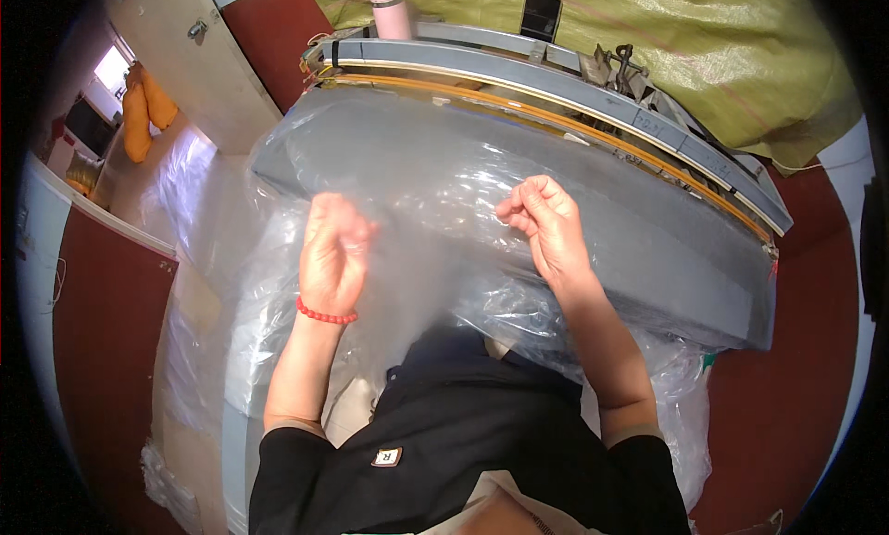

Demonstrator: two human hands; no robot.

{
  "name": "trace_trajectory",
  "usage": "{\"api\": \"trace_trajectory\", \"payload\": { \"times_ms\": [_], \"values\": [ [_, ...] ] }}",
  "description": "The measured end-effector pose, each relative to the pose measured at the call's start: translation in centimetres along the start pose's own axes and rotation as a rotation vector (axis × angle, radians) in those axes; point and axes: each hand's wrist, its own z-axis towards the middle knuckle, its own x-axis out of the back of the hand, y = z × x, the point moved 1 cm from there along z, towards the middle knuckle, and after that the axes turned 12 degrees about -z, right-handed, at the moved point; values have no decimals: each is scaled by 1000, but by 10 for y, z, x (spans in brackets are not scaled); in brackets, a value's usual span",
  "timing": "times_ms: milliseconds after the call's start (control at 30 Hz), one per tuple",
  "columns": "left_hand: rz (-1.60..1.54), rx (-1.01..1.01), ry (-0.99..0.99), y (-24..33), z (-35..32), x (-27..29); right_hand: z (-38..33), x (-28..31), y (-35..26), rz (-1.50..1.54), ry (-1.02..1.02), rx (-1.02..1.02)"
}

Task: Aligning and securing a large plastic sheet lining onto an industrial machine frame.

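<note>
Clear plastic film [468, 188] stretches hazily between my hands, over the grey work surface [639, 192]. My left hand [335, 248], with a red bead bracelet [326, 314] at its wrist, is closed on the film; its fingertips are slightly blurred. Thumb pressed to curled fingers, my right hand [553, 227] pinches the film on the other side. Both hands are raised above the surface, apart from each other. The film's exact edges are hard to make out. More crumpled clear plastic [519, 308] hangs at the near side, by my lap.
A long metal bar frame [556, 62] with an orange strip [519, 100] runs along the surface's far side. A pink bottle [391, 12] and a phone [541, 16] stand behind it, before yellow-green woven sheeting [667, 44]. An open door [190, 49] is at far left.
</note>
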Motion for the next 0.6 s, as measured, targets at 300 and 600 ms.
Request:
{"api": "trace_trajectory", "payload": {
  "times_ms": [300,600],
  "values": [
    [-77,-32,24,-6,-31,-20,5,-76,63,-581,-572,-245],
    [593,-109,622,78,-152,168,84,52,18,112,183,-2]
  ]
}}
